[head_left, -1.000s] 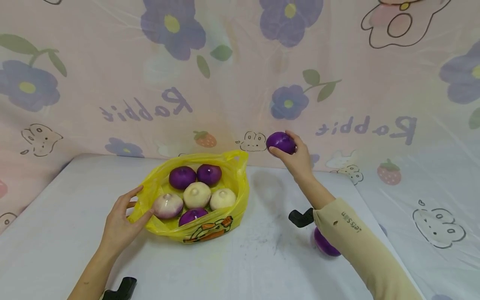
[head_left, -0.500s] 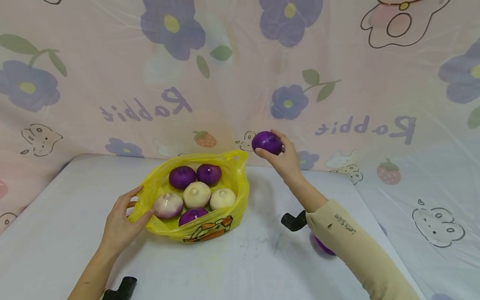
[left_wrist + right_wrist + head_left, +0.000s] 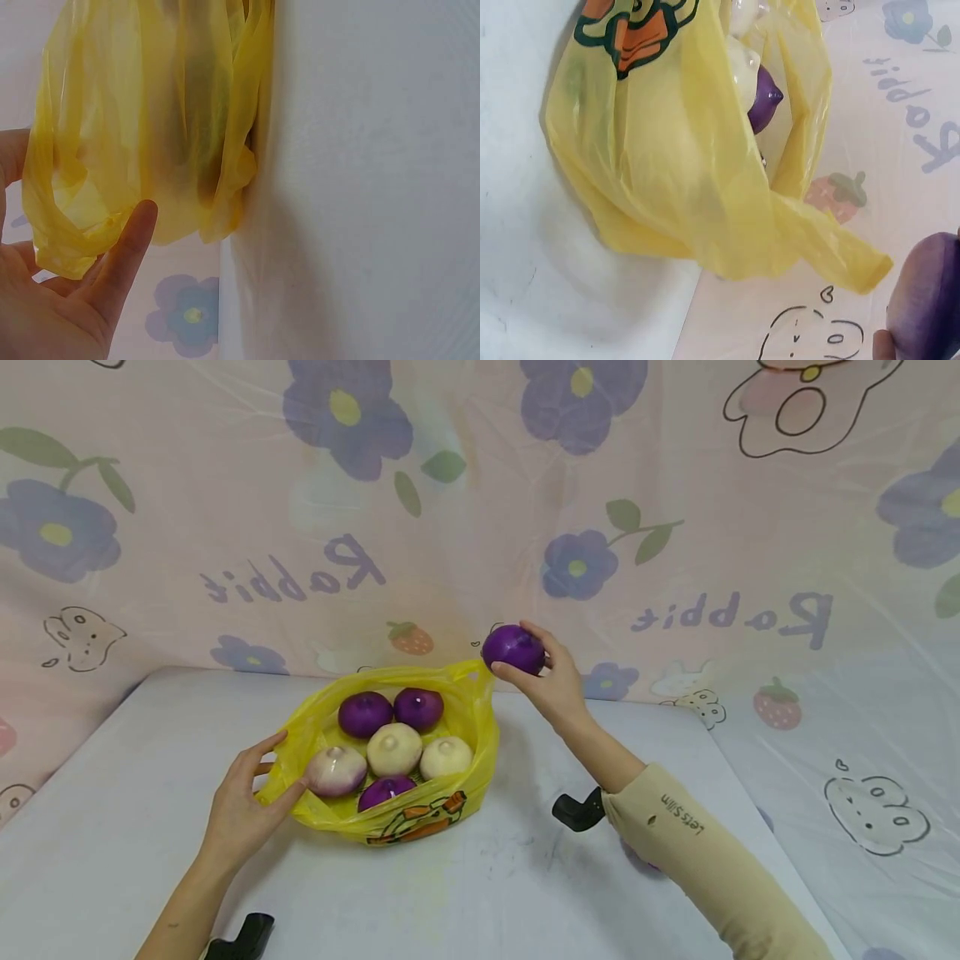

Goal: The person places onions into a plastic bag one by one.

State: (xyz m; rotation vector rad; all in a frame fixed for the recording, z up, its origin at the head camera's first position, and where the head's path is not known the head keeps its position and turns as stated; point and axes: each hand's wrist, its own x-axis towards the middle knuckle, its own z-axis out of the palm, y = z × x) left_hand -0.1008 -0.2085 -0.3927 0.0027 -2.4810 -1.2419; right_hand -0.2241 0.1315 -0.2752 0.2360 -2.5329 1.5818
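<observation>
A yellow plastic bag [image 3: 487, 735] stands with its mouth spread on the white table. Inside it lie several onions: purple ones such as the back-left onion [image 3: 365, 715], two pale ones and a white-and-purple onion [image 3: 335, 772]. My left hand [image 3: 243, 806] holds the bag's left rim, thumb on the near side and fingers on the far side. Above the bag's right corner, my right hand [image 3: 551, 685] grips a purple onion [image 3: 513, 650] between thumb and fingers. In the right wrist view, only part of the held onion [image 3: 930, 300] shows, apart from the bag's handle.
Another purple onion [image 3: 639, 860] lies on the white table [image 3: 465, 902], mostly hidden by my right sleeve [image 3: 705, 852]. A flowered curtain [image 3: 480, 527] rises behind the table. Black wrist mounts sit at both wrists.
My right hand has moved left with the purple onion, from right of the bag to above its right corner. The sleeve now covers more of the onion on the table. My left hand stays put.
</observation>
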